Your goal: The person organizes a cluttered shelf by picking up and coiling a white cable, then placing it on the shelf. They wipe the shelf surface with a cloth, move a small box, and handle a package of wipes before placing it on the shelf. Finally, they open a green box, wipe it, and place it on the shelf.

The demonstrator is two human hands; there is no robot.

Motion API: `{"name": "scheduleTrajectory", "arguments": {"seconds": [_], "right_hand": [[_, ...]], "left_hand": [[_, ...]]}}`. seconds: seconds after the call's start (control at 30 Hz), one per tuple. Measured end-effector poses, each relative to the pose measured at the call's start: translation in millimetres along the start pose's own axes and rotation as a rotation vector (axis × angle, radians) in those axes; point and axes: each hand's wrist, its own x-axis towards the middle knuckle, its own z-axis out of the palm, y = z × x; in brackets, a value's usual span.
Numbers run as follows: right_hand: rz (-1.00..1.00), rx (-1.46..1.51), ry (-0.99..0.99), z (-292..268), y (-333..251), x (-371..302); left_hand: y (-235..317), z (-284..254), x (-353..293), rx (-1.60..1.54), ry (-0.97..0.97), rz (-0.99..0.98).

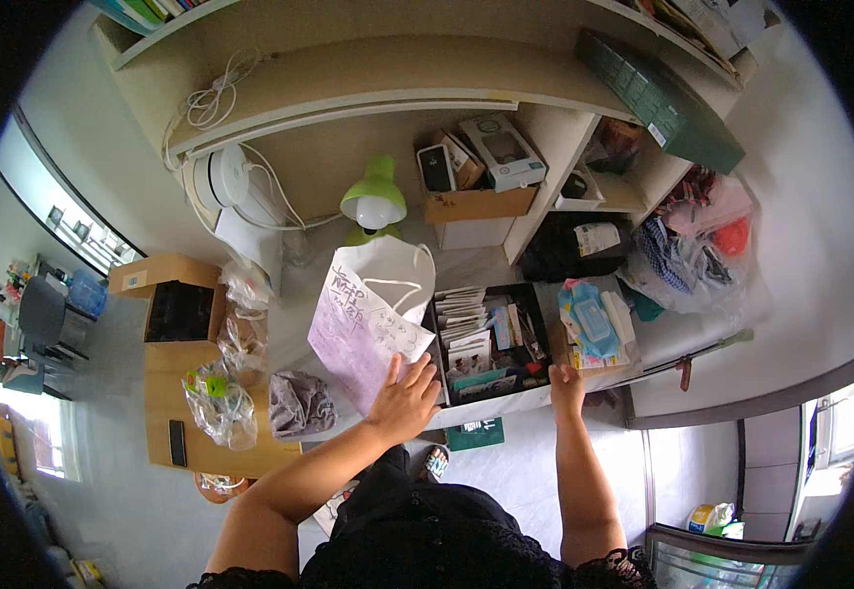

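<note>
While our left hand (pixel 405 398) lies with its fingers spread and unclenched against the lower side of a white-and-lilac paper bag (pixel 353 324), that bag leans just beyond it, its handle loop standing up. Our right hand (pixel 566 386) is at the near right corner of an open drawer (pixel 496 407), but we cannot tell whether its fingers grip the edge. Between and beyond our hands, the drawer holds rows of flat packets (pixel 464 324) and small items. Just past our right hand we see a light blue pack (pixel 596 329); left of our left hand sits a crumpled grey bag (pixel 301 404). Farther beyond that hand, behind the paper bag, stands a green lamp (pixel 376 187).
</note>
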Motion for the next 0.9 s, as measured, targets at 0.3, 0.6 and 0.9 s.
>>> {"name": "scheduleTrajectory", "arguments": {"seconds": [0.3, 0.6, 0.9], "right_hand": [[0.194, 0.219, -0.339, 3, -11, 7], [0.145, 0.188, -0.283, -33, -21, -31], [0.187, 0.494, -0.114, -182, -84, -72]], "left_hand": [[59, 67, -18, -0.589, 0.194, -0.500], [56, 80, 2, -1.711, -0.099, -1.208], [107, -33, 27, -1.761, -0.095, -0.637]]}}
